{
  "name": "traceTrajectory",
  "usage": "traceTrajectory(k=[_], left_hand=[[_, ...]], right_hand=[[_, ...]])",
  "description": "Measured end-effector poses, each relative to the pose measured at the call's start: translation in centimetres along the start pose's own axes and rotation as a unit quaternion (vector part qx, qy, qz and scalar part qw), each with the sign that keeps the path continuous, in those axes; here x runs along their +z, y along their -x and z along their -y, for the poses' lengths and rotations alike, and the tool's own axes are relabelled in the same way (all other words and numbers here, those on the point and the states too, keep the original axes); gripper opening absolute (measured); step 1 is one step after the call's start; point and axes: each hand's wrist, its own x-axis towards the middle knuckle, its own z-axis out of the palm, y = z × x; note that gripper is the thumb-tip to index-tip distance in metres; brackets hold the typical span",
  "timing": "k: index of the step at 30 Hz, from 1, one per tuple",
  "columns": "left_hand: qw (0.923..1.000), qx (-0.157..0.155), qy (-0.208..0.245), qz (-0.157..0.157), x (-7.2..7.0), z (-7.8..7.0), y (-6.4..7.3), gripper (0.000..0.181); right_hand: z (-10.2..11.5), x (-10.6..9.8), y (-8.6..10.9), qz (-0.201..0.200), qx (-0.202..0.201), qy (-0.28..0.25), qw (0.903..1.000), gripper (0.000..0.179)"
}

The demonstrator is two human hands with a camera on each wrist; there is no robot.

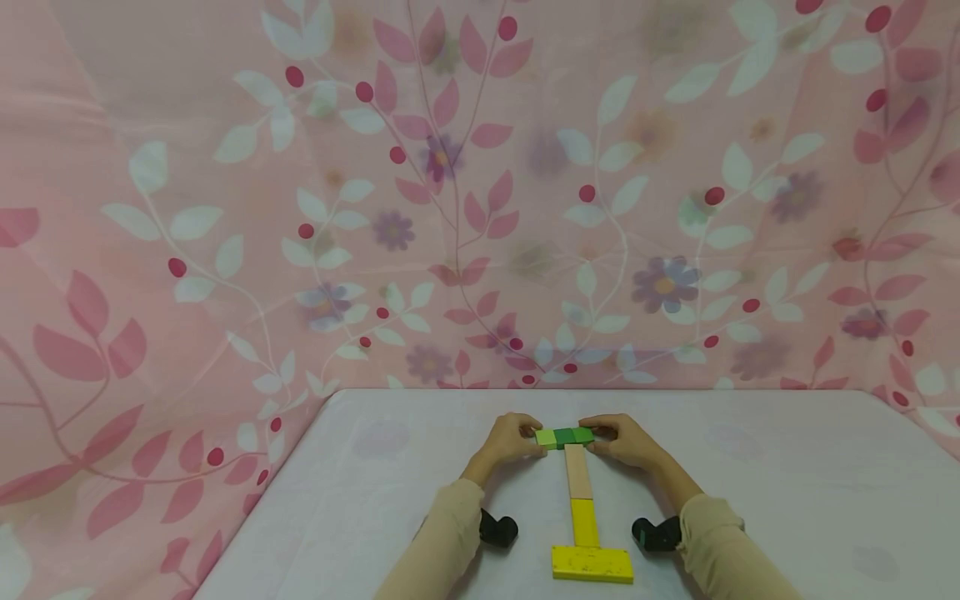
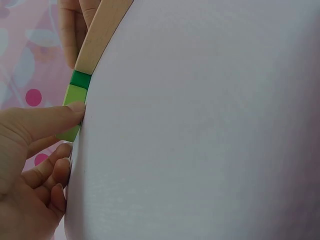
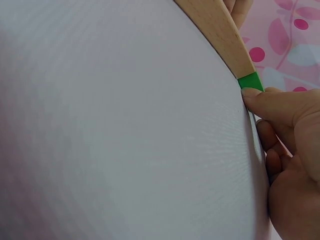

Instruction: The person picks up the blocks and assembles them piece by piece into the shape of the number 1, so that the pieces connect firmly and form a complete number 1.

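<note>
Three small green blocks lie side by side in a short row at the far end of a flat block layout: a light green block [image 1: 546,439], a dark green block [image 1: 564,437] and a mid-green block [image 1: 582,435]. My left hand [image 1: 510,439] pinches the light green block at the row's left end, thumb on its near side. At the other end my right hand [image 1: 628,442] pinches the mid-green block. Against the row's near side lies a plain wooden block [image 1: 578,472]. A yellow block [image 1: 585,523] continues from it, down to a wider yellow block [image 1: 592,565] lying crosswise.
A white cloth covers the table [image 1: 810,483], whose far edge meets a pink floral curtain [image 1: 480,208]. Black wrist-worn devices [image 1: 498,529] jut inward from both sleeves, on either side of the yellow blocks.
</note>
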Motion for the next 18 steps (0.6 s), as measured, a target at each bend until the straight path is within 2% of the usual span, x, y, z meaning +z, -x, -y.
traceTrajectory(k=[8,18], left_hand=[[0.9999,0.006,0.009,-0.006,0.1,0.2,0.5,0.038],[0.9994,0.020,0.027,-0.009,-0.6,0.6,1.7,0.041]], right_hand=[[0.3,-0.1,0.1,-0.006,-0.011,-0.001,0.9999,0.039],[0.4,-0.4,0.6,-0.010,-0.018,-0.005,0.9998,0.044]])
